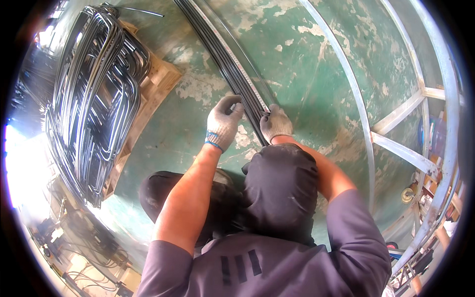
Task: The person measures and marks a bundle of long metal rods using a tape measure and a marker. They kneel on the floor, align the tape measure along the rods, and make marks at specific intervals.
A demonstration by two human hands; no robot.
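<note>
Long dark metal rods [228, 69] lie side by side on the floor in front of me, running away to the upper left. A white tape measure blade [236, 62] stretches along their right side. My right hand [277, 123], in a pale knit glove with dark fingertips, is closed at the near end of the blade, its fingertips against the rods' right edge. Beside the rods' left edge is my left hand [223, 121], gloved alike, with a blue band at the cuff. Its fingers are curved, with a gap to the thumb and nothing visible between them.
At the left, a wooden pallet [161, 74] bears a heap of bent dark metal tubes [91, 94]. A thin single rod [242, 44] lies right of the tape. A pale metal frame [403, 111] curves along the right. My knee [282, 178] is close behind my right hand.
</note>
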